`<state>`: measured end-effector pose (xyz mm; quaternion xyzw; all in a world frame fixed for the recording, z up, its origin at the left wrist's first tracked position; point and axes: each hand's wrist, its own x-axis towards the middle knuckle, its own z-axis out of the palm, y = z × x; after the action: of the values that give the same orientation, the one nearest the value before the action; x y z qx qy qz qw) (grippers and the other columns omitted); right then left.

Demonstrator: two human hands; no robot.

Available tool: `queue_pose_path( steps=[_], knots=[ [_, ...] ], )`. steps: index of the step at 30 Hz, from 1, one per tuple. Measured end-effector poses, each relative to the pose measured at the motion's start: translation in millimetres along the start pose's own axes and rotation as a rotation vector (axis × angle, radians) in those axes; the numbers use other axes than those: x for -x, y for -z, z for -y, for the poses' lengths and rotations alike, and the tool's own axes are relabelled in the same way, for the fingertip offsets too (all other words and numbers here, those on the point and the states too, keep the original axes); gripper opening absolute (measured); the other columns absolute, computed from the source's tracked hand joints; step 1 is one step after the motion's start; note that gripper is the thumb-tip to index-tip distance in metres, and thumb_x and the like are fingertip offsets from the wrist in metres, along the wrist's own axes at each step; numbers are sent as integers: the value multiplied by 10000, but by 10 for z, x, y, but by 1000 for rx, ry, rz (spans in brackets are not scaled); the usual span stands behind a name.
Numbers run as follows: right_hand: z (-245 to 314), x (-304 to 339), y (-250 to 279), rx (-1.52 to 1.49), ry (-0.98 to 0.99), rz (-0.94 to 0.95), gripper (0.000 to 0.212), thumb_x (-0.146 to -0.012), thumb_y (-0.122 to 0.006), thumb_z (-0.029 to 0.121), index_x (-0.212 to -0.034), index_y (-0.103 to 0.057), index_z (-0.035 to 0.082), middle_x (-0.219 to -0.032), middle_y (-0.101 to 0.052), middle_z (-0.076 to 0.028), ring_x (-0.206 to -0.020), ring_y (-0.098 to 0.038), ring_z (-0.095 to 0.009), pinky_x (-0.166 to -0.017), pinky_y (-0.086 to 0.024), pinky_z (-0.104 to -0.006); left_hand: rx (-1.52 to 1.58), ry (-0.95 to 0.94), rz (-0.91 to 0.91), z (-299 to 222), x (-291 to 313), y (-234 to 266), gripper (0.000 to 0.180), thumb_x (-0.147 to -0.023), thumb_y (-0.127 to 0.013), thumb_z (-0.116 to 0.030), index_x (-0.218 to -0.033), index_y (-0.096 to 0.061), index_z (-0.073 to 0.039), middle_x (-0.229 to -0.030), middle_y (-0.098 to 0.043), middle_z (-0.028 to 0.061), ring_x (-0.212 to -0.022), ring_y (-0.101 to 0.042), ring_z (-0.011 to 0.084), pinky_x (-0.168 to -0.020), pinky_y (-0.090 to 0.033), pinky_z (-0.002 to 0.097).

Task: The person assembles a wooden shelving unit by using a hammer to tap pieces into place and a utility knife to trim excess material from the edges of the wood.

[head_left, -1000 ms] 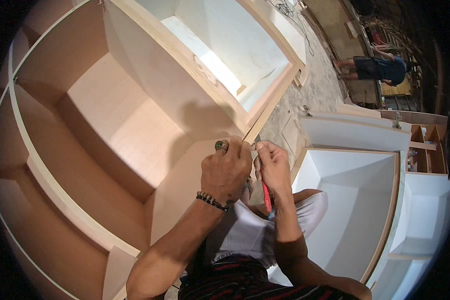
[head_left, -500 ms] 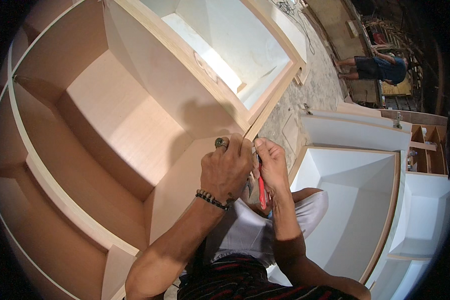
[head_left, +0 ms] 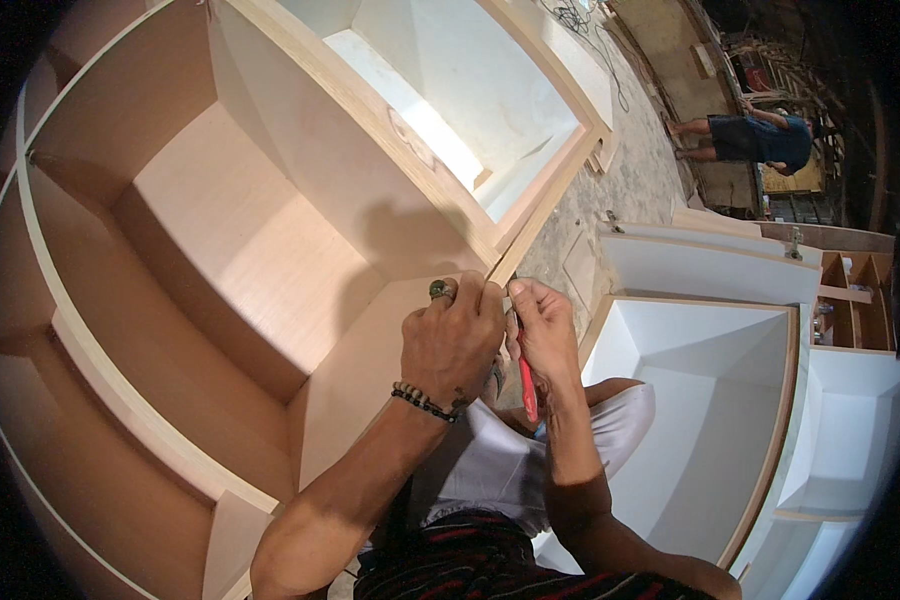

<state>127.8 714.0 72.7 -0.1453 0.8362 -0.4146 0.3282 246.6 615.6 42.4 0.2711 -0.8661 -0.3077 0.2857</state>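
Two bare hands worked side by side at the front corner of a large, open-fronted cabinet of pinkish-tan wooden panels (head_left: 255,260). The left hand (head_left: 453,335), with a green-stoned ring (head_left: 441,290) on one finger and dark beaded bracelets (head_left: 425,400) at its wrist, lay back upward with its fingers curled at the lower end of a narrow, pale wooden edge strip (head_left: 547,215). Its fingertips were hidden, so whether that grip pinched the strip could not be told.

The right hand (head_left: 544,325) was just beside it, to the right. Its grip was closed around a slim red-handled tool (head_left: 529,392), whose handle slanted down past the palm toward the wrist. Thumb and forefinger came together near the end of the strip; what lay between their tips was too small to make out.

Beyond the strip, a white-lined compartment framed in pale wood (head_left: 440,95) opened toward the top. To the right of the forearms lay a white-walled open cabinet with a brown wooden rim (head_left: 795,385), near a pale panel fitted with metal hinges (head_left: 795,243). A dusty grey floor (head_left: 630,180) showed between these pieces, and at the upper right a co-worker in dark blue clothing (head_left: 788,142) appeared sideways.
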Motion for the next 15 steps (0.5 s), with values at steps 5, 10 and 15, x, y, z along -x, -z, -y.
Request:
queue_pose_path(
  steps=[5, 10, 15],
  knots=[
    [-42, -1, -19, -144, -13, 16, 297, -1080, -559, 301, -969, -662, 45, -558, -534, -8, -402, -451, -97, -409, -351, -255, -7, -10, -40, -5, -14, 1, 127, -867, -656, -185, -913, -603, -79, -937, -607, 66, -832, -703, 224, -507, -556, 365],
    [-46, 2, -29, -178, -22, 27, 308, -1078, -567, 314, -958, -657, 46, -564, -535, -7, -411, -454, -97, -415, -352, -250, 50, 36, 79, 0, -13, 54, 114, -845, -642, -112, -945, -598, -78, -956, -647, 92, -852, -703, 288, -560, -564, 422],
    [-59, 5, -47, -131, 31, 6, 314, -1081, -563, 314, -942, -654, 47, -559, -528, -5, -411, -453, -94, -413, -350, -250, 72, 28, 35, -5, -6, 22, 114, -848, -643, -116, -948, -599, -84, -966, -651, 91, -847, -703, 290, -568, -568, 428]
  ],
)
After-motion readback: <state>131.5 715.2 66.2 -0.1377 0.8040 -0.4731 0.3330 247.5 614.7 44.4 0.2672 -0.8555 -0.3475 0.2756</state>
